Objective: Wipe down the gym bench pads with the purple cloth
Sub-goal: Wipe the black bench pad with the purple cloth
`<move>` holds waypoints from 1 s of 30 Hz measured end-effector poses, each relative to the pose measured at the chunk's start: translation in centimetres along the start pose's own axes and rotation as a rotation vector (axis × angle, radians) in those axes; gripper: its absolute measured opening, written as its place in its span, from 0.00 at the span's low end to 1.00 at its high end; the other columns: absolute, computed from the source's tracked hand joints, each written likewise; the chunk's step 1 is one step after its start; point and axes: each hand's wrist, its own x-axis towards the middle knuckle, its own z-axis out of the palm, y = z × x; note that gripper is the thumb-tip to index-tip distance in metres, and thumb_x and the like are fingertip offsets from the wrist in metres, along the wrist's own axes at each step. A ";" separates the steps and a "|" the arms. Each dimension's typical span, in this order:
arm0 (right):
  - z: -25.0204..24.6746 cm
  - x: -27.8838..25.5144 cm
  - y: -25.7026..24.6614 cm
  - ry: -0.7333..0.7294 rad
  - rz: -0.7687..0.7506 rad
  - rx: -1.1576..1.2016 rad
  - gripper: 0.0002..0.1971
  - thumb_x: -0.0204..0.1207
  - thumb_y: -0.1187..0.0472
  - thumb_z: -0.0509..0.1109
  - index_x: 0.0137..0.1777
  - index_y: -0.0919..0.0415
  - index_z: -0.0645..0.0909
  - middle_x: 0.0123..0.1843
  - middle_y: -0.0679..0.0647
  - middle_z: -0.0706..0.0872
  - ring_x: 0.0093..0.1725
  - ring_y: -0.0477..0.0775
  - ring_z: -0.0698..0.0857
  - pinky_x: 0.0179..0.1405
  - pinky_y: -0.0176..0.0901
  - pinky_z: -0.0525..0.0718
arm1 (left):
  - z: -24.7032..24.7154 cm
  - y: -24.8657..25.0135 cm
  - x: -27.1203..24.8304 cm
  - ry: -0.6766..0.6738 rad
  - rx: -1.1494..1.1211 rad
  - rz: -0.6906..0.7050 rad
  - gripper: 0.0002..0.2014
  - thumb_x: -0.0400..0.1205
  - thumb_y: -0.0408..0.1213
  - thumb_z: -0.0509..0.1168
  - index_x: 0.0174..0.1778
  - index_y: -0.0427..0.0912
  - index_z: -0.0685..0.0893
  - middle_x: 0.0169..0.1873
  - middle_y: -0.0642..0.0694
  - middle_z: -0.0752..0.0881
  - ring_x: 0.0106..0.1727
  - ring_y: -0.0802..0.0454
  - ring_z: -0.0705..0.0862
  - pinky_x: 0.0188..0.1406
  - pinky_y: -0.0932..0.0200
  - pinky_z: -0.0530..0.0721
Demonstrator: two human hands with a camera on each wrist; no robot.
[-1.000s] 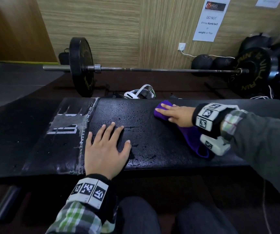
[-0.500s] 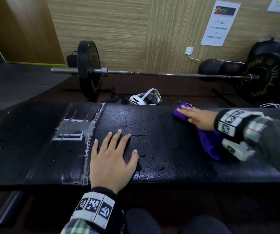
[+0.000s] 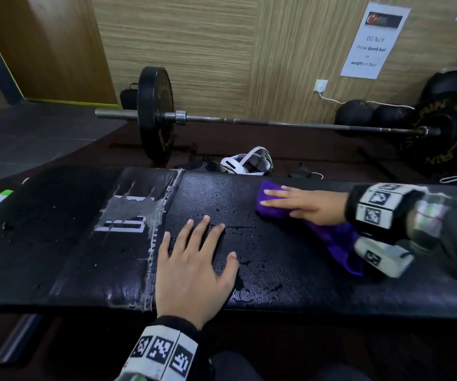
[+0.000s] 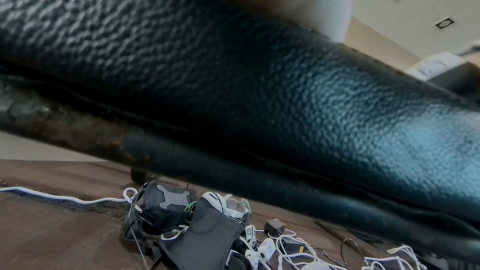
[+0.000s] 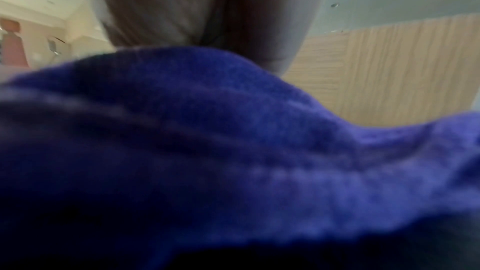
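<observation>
From the head view we see our right hand (image 3: 308, 204) pressing straight fingers onto the purple cloth (image 3: 274, 207) at the far right of the black bench pad (image 3: 290, 243), while our left hand (image 3: 191, 268) lies flat, holding nothing. Our left wrist view shows the pad's grained side (image 4: 233, 89) above a heap of cables and gear (image 4: 207, 233) on the floor. Our right wrist view shows blurred cloth (image 5: 207, 151).

Wet black bench pad (image 3: 290, 259) — purple cloth (image 3: 274, 207) on it.

Blurred purple cloth (image 5: 233, 151) fills the view — wood-panelled wall (image 5: 389, 73) behind.

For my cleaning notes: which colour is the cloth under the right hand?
Purple. The cloth lies under the right hand; the head view shows it best.
</observation>
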 end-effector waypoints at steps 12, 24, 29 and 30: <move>-1.6 5.7 -0.5 0.055 0.301 -0.118 0.32 0.84 0.67 0.54 0.82 0.52 0.42 0.84 0.52 0.46 0.82 0.54 0.51 0.78 0.44 0.48 | 0.1 0.0 0.0 -0.006 0.004 -0.004 0.28 0.78 0.61 0.52 0.72 0.59 0.80 0.75 0.55 0.78 0.79 0.51 0.73 0.79 0.40 0.62; -2.0 0.4 5.1 0.109 0.434 0.246 0.32 0.79 0.74 0.59 0.79 0.49 0.58 0.80 0.47 0.61 0.80 0.50 0.59 0.70 0.28 0.52 | 0.1 -0.1 0.0 -0.024 -0.008 -0.002 0.27 0.78 0.61 0.53 0.73 0.60 0.79 0.76 0.56 0.77 0.79 0.52 0.72 0.79 0.41 0.60; -3.8 5.4 4.9 0.029 0.538 0.355 0.35 0.71 0.79 0.55 0.77 0.51 0.66 0.77 0.52 0.68 0.74 0.56 0.68 0.64 0.35 0.65 | 0.1 0.0 0.0 -0.024 -0.015 0.000 0.27 0.78 0.61 0.56 0.71 0.59 0.81 0.75 0.56 0.78 0.78 0.51 0.74 0.77 0.41 0.60; -4.0 6.7 4.4 0.009 0.506 0.367 0.36 0.70 0.81 0.54 0.76 0.54 0.66 0.78 0.54 0.67 0.75 0.57 0.67 0.64 0.34 0.65 | 0.0 0.0 0.0 -0.021 -0.019 -0.001 0.27 0.77 0.61 0.56 0.71 0.59 0.81 0.75 0.56 0.78 0.78 0.51 0.74 0.77 0.41 0.60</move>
